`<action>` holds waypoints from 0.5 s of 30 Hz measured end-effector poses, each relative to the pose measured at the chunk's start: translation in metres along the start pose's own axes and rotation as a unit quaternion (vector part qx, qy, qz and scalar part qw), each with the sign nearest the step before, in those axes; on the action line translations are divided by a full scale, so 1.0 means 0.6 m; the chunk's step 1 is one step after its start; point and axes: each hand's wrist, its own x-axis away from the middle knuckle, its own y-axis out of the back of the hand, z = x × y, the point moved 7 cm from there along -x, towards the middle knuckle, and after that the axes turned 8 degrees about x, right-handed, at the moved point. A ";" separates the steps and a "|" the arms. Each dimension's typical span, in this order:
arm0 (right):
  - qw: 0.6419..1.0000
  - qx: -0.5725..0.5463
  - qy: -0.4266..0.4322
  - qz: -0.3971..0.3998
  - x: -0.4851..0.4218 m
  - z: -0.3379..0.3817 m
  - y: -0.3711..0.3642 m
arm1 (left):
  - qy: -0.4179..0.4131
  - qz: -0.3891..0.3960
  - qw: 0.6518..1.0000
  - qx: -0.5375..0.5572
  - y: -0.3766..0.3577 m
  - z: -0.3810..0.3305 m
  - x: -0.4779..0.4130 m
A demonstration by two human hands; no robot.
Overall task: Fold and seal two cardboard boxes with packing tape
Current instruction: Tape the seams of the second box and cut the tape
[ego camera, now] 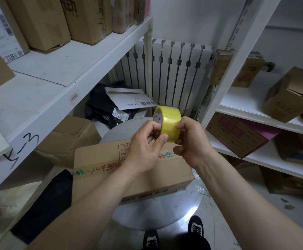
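The job looks to be at an early sealing step. One cardboard box (pixel 100 159) lies in the lower middle of the frame on a round grey table (pixel 156 213). Its top flaps are folded shut along a long seam, and no strip of tape is plainly visible across that seam, though clear tape would be hard to make out here. Which box is to be the second cannot be told, since several others sit on the shelves (pixel 56 69) at the left and right of the frame and on the floor beyond the table. So folding of the first box seems done, while taping it and the whole of the second box are probably still to come. The yellow tape roll (pixel 168 121) is held up in the centre of the frame, above the far edge of the box and not touching it. The left hand (pixel 145 147) grips the roll, with its thumb pressed flat on the outer band and the other fingers curled in against the near side and core. The right hand (pixel 192 141) is curled too, its fingertips (pixel 180 124) pinching at the right edge of the band, likely feeling for the loose end. No free length of tape can be seen pulled off the roll.
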 end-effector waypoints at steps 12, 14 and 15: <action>1.000 -0.016 0.004 -0.006 -0.005 -0.003 -0.004 | 0.018 -0.003 1.000 0.023 0.005 0.002 -0.009; 1.000 -0.015 0.001 -0.008 -0.007 -0.003 -0.007 | 0.016 -0.006 1.000 0.021 0.007 0.003 -0.008; 1.000 -0.015 0.001 -0.008 -0.008 -0.004 -0.008 | 0.016 -0.009 1.000 0.022 0.007 0.003 -0.008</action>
